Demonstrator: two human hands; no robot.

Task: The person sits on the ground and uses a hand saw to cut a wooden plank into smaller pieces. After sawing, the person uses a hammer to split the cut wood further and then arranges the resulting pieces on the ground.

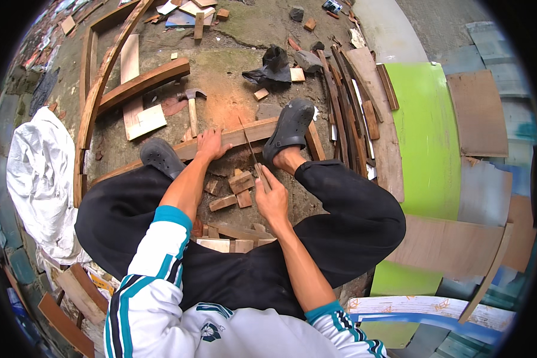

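A long wooden beam lies across in front of me, with grey clogs on my feet resting at it. My left hand grips the beam from above, its fingers over the far side and the thumb stretched to the right. To the right of it, my right hand is closed round the handle of a hand saw. The thin blade crosses the beam, pointing away from me; its teeth are too small to make out. Several cut wood blocks lie below the beam, between my legs.
Beyond the beam lies a hammer with a wooden handle. Curved timbers stand at the left, near a white cloth sack. Long wood strips and a green panel lie at the right. A black plastic bag sits farther off.
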